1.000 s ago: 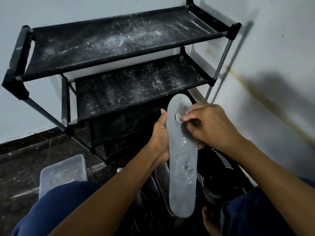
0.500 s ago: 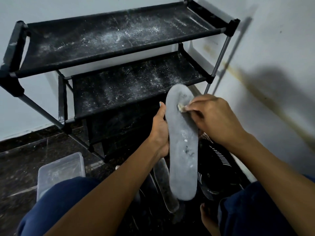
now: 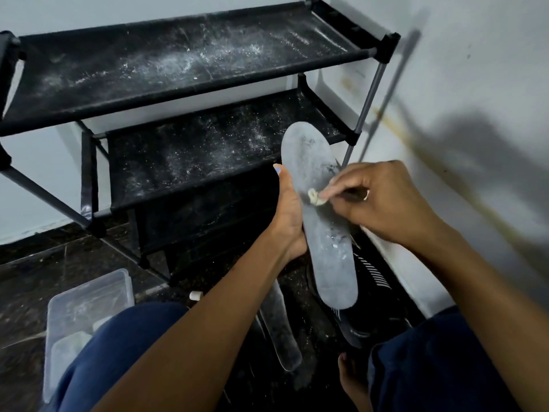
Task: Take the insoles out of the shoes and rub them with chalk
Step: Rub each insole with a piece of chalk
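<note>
Plainly, no brand or writing can be read anywhere. The grey insole (image 3: 319,215) is held up in front of the dusty black shoe rack (image 3: 184,69), long axis near upright, one rounded end toward the rack and the other down toward the black shoe (image 3: 368,281) on the floor. The left hand (image 3: 289,215) grips its left edge; the right hand (image 3: 383,203) pinches a chalk lump (image 3: 313,196) against its face.

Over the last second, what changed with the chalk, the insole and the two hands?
The right hand drew the chalk down the insole, from near the upper end toward the middle. No grip changed: the right hand pinches the chalk, the left hand holds the insole's edge. The second insole stayed on the floor.
</note>
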{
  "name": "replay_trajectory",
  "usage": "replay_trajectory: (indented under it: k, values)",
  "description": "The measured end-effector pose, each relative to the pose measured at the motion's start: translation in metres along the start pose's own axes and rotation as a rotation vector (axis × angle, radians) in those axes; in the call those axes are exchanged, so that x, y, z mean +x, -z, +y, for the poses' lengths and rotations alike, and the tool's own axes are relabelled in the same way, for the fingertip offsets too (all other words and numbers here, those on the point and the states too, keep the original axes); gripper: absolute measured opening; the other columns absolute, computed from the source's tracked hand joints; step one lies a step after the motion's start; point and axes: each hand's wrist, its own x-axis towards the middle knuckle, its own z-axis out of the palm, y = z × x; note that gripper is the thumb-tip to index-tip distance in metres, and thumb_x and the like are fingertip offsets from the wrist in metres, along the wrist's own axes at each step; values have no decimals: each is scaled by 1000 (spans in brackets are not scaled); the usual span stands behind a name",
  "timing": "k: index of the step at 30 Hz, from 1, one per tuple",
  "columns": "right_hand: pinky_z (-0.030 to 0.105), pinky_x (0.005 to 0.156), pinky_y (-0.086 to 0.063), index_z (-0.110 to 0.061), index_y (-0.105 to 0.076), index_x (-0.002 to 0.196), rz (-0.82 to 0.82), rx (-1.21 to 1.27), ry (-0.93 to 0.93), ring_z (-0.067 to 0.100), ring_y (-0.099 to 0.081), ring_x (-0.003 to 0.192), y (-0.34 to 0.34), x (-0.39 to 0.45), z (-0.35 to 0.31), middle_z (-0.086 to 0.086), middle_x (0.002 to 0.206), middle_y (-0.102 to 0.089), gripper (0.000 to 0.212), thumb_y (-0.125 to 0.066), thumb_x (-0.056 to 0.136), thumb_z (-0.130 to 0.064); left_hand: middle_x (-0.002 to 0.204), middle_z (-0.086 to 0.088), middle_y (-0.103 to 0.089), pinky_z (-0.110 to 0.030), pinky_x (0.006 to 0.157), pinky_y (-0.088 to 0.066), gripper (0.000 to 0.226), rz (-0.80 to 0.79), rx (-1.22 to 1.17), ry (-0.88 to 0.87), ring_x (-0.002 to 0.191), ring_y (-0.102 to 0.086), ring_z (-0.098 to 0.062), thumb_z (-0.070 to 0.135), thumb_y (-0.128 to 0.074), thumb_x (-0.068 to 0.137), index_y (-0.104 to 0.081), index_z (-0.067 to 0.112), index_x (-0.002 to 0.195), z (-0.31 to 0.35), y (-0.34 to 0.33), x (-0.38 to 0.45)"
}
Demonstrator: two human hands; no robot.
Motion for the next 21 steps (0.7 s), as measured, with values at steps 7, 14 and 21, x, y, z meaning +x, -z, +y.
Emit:
replay_trajectory:
  k: [7, 14, 21]
  values:
    - [17, 78, -45, -15, -76, 81, 9, -199, -15, 9, -64, 76, 1, 5, 7, -8, 83, -69, 22, -67, 70, 1, 120, -18, -62, -53, 97, -45, 113, -82, -11, 41, 113, -59, -35, 89, -1, 67, -54, 12, 130, -6, -11, 5]
    - [-2, 62, -32, -20, -77, 72, -516, -252, -79, -5, -56, 65, 3, -1, 5, -18, 59, -63, 17, -74, 62, -7, 95, -13, -65, -33, 77, -56, 107, -15, -97, 33, 86, -64, -25, 88, -2, 69, -63, 8, 106, -4, -15, 11]
    - [14, 69, -42, -22, -76, 73, -144, -220, -68, 9, -63, 71, 2, 3, 3, -9, 77, -68, 11, -74, 71, -12, 106, -15, -70, -42, 87, -55, 116, -43, -16, 65, 98, -67, -28, 90, 1, 65, -57, 11, 127, -3, -11, 9]
